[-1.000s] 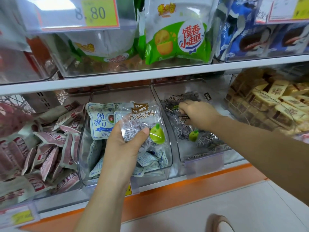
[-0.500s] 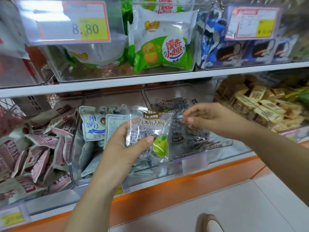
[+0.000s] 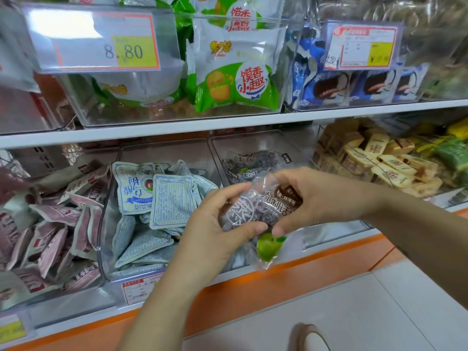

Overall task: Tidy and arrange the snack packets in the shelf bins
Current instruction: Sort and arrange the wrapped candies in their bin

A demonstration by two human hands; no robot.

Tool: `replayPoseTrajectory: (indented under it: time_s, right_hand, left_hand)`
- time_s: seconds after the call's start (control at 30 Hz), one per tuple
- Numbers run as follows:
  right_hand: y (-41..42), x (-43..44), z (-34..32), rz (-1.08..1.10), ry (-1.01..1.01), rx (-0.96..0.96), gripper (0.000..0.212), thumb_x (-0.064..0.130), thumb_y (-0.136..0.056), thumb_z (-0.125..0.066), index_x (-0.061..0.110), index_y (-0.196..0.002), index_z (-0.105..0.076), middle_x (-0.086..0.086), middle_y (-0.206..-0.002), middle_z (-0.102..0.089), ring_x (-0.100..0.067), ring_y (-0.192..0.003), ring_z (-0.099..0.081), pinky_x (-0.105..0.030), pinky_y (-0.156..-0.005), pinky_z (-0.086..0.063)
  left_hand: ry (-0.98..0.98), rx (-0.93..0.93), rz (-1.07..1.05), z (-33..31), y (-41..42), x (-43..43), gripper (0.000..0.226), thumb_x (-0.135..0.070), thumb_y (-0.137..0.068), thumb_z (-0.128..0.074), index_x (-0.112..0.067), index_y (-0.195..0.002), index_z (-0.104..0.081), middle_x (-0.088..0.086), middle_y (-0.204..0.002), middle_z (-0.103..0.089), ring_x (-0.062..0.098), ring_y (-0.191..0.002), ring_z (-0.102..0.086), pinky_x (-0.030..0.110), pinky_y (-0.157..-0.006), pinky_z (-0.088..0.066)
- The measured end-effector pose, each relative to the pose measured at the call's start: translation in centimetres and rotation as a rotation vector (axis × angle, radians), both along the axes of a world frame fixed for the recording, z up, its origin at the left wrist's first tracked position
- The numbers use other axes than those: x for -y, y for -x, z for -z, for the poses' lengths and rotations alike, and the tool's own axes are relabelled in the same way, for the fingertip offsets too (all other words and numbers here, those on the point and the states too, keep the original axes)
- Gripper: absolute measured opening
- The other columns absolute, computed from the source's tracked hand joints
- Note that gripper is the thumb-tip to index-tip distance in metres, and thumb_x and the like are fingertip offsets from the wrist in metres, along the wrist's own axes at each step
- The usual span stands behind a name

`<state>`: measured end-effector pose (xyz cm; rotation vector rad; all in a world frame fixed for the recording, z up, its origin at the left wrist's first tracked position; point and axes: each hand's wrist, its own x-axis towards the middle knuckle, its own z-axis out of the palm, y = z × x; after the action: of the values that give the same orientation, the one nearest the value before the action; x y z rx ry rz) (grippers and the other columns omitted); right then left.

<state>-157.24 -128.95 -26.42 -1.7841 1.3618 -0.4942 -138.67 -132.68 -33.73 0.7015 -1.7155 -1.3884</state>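
The pale blue flat packets (image 3: 172, 198) in the middle lie jumbled. Your left hand (image 3: 215, 239) and right hand (image 3: 311, 198) both grip one clear crinkly plum packet (image 3: 255, 209), near the right clear plastic bin (image 3: 266, 143). It is not in yet.

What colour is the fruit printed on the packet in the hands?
Green fruit on the clear packet; head view.

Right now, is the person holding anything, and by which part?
Both hands hold one clear plum packet: the left hand grips its left side, the right hand its right side.
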Motion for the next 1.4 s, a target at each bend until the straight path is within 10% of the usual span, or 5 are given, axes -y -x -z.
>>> replayPoseTrajectory:
  time_s: [0.3, 0.6, 0.83, 1.23, 1.4]
  right_hand:
    - [3.3, 0.3, 0.3, 0.378, 0.307, -0.112, 0.038, 0.017, -0.069, -0.082, 0.035, -0.091, -0.057, 0.018, -0.076, -0.062, 0.013, -0.065, -0.059, -0.004, -0.063, -0.04]
    - [5.7, 6.1, 2.8, 0.286, -0.213, -0.044, 0.05, 0.002, -0.076, -0.074, 0.011, -0.119, -0.051, -0.01, -0.107, -0.065, -0.026, -0.095, -0.066, -0.036, -0.085, -0.053]
    - [5.2, 7.8, 4.3, 0.263, -0.011, -0.159, 0.04, 0.013, -0.075, -0.079, 0.029, -0.104, -0.058, 0.005, -0.124, -0.053, -0.014, -0.106, -0.06, -0.012, -0.075, -0.05]
    - [1.7, 7.7, 7.6, -0.075, 0.182, -0.808, 0.051, 0.043, -0.074, -0.076, 0.033, -0.12, -0.056, 0.017, -0.107, -0.061, -0.004, -0.091, -0.048, -0.022, -0.078, -0.035]
    - [1.9, 7.2, 6.7, 0.003, 0.028, -0.492, 0.049, 0.035, -0.076, -0.076, 0.028, -0.121, -0.057, 0.014, -0.113, -0.063, -0.003, -0.094, -0.056, -0.012, -0.078, -0.044]
  left_hand:
    - [0.0, 0.063, -0.225, 0.3, -0.6, 0.7, 0.029, -0.03, -0.083, -0.064, -0.046, -0.106, -0.057, -0.022, -0.11, -0.062, -0.007, -0.106, -0.057, 0.019, -0.093, -0.046]
    - [0.082, 0.308, -0.143, 2.0, -0.6, 1.1, 0.037, -0.011, -0.095, -0.053, -0.046, -0.108, -0.053, -0.025, -0.108, -0.063, 0.0, -0.087, -0.058, 0.003, -0.072, -0.042]
    - [0.034, 0.275, -0.157, 2.4, -0.7, 1.9, 0.038, -0.009, -0.095, -0.052, -0.046, -0.102, -0.055, -0.024, -0.099, -0.066, -0.01, -0.095, -0.058, 0.011, -0.083, -0.043]
    - [0.019, 0.255, -0.165, 2.6, -0.7, 2.1, 0.039, -0.007, -0.095, -0.052, -0.045, -0.101, -0.056, -0.021, -0.099, -0.067, -0.007, -0.092, -0.059, 0.003, -0.068, -0.043]
    - [0.026, 0.255, -0.157, 2.4, -0.6, 2.0, 0.037, -0.009, -0.095, -0.052, -0.045, -0.101, -0.056, -0.02, -0.1, -0.067, -0.006, -0.09, -0.059, 0.005, -0.065, -0.043]
